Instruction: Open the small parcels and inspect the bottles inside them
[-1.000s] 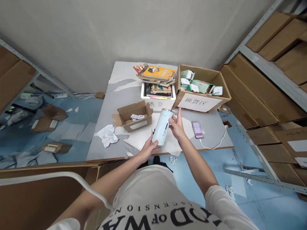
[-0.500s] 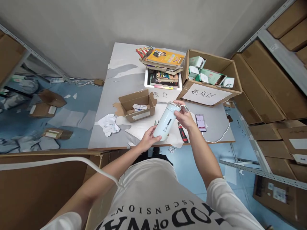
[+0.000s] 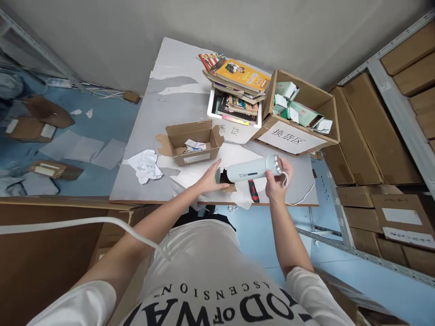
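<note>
My right hand (image 3: 279, 179) grips a pale blue flask (image 3: 248, 170) at its silver-ringed lid, where a wrist strap hangs. The flask lies nearly level, its base pointing left at the open end of a small green box (image 3: 223, 174). My left hand (image 3: 210, 179) is closed around that box, thumb on the near side and fingers on the far side. The box's inside looks dark, and a brown flap sticks out below. Whether the flask's base is inside the opening, I cannot tell. Just below the flask lies a red and black utility knife (image 3: 253, 191).
An open cardboard box (image 3: 197, 157) with paper inside stands behind my left hand, beside crumpled paper (image 3: 146, 166). Farther back are a white bin (image 3: 234, 131) with stacked books (image 3: 241, 74) and a carton (image 3: 295, 136) of green boxes. Shelving with cartons (image 3: 374, 131) lines the right.
The flask has swung from upright-tilted to nearly level and moved right. My left hand has let go of its base and taken hold of the small green box.
</note>
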Demonstrator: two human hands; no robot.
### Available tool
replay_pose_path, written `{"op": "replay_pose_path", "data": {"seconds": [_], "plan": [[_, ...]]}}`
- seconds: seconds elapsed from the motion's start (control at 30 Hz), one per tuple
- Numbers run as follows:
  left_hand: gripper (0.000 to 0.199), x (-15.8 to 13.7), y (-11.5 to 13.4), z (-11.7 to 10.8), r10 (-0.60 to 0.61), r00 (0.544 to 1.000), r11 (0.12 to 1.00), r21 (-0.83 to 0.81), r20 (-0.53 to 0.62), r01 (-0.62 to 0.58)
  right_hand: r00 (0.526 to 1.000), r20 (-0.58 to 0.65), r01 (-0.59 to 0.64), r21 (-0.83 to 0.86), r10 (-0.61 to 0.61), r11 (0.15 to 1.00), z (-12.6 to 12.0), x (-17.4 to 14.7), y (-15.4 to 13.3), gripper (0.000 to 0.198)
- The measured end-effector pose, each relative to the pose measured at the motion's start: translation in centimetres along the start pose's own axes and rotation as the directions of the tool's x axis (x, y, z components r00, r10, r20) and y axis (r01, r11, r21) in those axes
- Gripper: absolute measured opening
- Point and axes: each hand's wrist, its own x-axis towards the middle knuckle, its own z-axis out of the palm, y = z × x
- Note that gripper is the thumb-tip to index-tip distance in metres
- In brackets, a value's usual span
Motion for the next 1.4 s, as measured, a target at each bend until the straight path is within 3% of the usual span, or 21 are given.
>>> {"op": "replay_pose_path", "data": {"seconds": [0.1, 0.3, 0.53, 0.7, 0.87, 1.0, 1.07, 1.3, 1.4], "plan": [[0.102, 1.2, -0.8, 0.7, 0.016, 0.997, 1.0, 0.003, 0.075, -0.016, 0.998, -0.043, 0.034, -0.047, -0.036, 0.998, 1.0, -1.8, 1.0, 0.057], [0.095, 1.0, -2.4, 0.5, -0.037, 0.996, 0.998, -0.049, 0.083, 0.041, 0.998, -0.026, 0.05, -0.051, -0.052, 0.997, 0.3, -3.9, 2.1, 0.056], [0.106, 1.0, -2.6, 0.9, -0.044, 0.991, 0.994, -0.097, 0.124, 0.056, 0.996, 0.061, 0.069, -0.034, -0.067, 0.997, 0.8, -1.8, 2.0, 0.054], [0.101, 0.7, -2.5, 1.3, -0.029, 0.995, 0.993, -0.111, 0.093, 0.039, 0.981, 0.165, 0.12, -0.098, -0.103, 0.988, 2.2, -1.2, 2.2, 0.059], [0.096, 0.8, -2.1, 1.1, 0.01, 0.995, 0.997, -0.084, 0.097, -0.001, 0.882, 0.456, 0.263, -0.26, -0.121, 0.929, 3.4, -2.3, 3.4, 0.058], [0.09, 1.0, -2.0, 0.9, 0.006, 0.997, 0.996, -0.089, 0.077, 0.001, 0.709, 0.701, 0.415, -0.32, -0.082, 0.852, 4.7, -3.1, 5.1, 0.048], [0.089, 1.0, -2.0, 0.7, 0.001, 0.997, 0.995, -0.098, 0.079, 0.006, 0.649, 0.758, 0.48, -0.337, -0.069, 0.81, 5.2, -3.4, 5.9, 0.046], [0.087, 1.0, -2.3, 0.3, 0.036, 0.992, 0.99, -0.142, 0.125, -0.018, 0.569, 0.821, 0.58, -0.366, -0.04, 0.728, 5.2, -3.5, 7.1, 0.047], [0.098, 0.7, -2.5, 0.7, 0.016, 0.995, 0.985, -0.171, 0.097, 0.001, 0.548, 0.836, 0.56, -0.382, 0.018, 0.735, 4.7, -3.6, 7.3, 0.063]]}}
